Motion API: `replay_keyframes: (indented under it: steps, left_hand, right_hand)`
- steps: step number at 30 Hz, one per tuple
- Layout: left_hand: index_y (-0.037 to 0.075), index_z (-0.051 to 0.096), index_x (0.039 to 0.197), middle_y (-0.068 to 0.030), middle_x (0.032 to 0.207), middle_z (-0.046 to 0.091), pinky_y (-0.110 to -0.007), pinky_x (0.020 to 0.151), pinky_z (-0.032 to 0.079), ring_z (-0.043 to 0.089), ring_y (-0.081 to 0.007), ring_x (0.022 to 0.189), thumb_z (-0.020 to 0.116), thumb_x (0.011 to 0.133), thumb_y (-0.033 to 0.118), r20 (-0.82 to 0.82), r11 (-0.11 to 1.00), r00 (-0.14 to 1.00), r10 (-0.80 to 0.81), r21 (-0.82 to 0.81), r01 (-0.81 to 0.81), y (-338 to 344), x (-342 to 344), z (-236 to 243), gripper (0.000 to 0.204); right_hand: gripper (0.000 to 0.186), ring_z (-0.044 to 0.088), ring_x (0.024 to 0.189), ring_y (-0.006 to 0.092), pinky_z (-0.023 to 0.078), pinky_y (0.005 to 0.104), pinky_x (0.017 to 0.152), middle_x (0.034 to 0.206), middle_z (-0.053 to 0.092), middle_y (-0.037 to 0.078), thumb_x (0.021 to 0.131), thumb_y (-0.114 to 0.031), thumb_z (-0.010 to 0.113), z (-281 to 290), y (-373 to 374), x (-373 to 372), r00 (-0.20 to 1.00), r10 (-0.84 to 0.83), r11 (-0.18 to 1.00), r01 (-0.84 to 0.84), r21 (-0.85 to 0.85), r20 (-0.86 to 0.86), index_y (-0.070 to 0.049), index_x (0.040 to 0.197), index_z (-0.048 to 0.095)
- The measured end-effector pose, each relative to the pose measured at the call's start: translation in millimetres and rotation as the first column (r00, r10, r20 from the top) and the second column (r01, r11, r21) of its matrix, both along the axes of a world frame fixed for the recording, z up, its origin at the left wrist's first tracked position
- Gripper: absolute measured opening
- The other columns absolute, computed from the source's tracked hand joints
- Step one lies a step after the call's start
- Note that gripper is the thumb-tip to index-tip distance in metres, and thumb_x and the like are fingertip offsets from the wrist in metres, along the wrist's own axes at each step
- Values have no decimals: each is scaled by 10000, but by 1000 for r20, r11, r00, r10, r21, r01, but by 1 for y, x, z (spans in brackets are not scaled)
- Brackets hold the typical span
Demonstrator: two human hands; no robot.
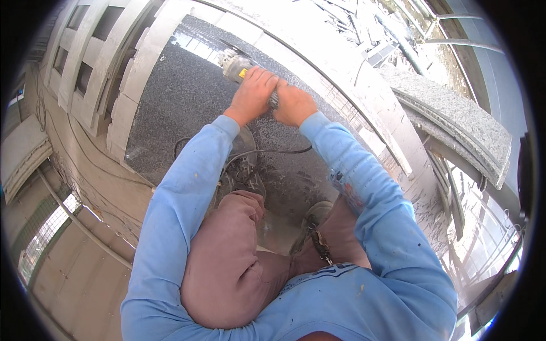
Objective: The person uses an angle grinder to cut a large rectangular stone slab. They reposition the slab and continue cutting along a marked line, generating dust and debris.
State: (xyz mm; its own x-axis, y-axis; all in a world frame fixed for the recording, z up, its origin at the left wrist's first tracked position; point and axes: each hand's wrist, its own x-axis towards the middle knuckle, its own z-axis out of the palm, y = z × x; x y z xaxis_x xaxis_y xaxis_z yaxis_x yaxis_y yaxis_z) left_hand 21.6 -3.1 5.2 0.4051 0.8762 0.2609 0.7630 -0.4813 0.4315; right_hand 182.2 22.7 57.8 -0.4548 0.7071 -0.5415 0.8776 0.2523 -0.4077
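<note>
We note both grips closed on a grey, yellow-marked handheld angle grinder [239, 65]: left hand [252, 94] nearer its head, right hand [292, 104] just behind. The tool sits on a dark speckled polished granite slab [182, 96]; a black power cord [267, 151] trails across it; pale stone blocks [133, 74] flank it.

The angle grinder [238, 64] body is largely hidden beneath the left hand [253, 94] and right hand [293, 104]; its disc is not discernible.
</note>
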Motion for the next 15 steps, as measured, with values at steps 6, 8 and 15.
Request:
replay_keyframes:
  steps: [6,8,15]
  left_hand:
    - [44,602,1105,-112,1084,620,-480,1123,386,584,-316,1108,775,613,-2,6,1000,1000,3,-1,-3,3,-5,-1,523]
    - [45,601,1105,-112,1082,619,-479,1120,389,583,-317,1107,776,617,-3,6,1000,1000,4,-10,-4,4,-6,0,521]
    - [46,601,1107,-115,1082,616,-484,1123,386,579,-324,1113,762,635,-7,-3,1000,1000,-2,-7,2,6,-11,0,502]
  right_hand:
    - [459,727,1006,395,593,470,875,1025,733,241,774,-108,760,-2,3,-5,1000,-4,1000,4,11,-11,23,1148,529]
    - [456,727,1009,396,593,471,877,1025,733,243,772,-107,757,-1,4,-6,1000,-5,1000,6,9,-16,23,1146,530]
    - [453,728,998,398,592,471,870,1022,734,242,769,-112,755,-7,5,-9,1000,3,1000,-3,26,-19,23,1142,537]
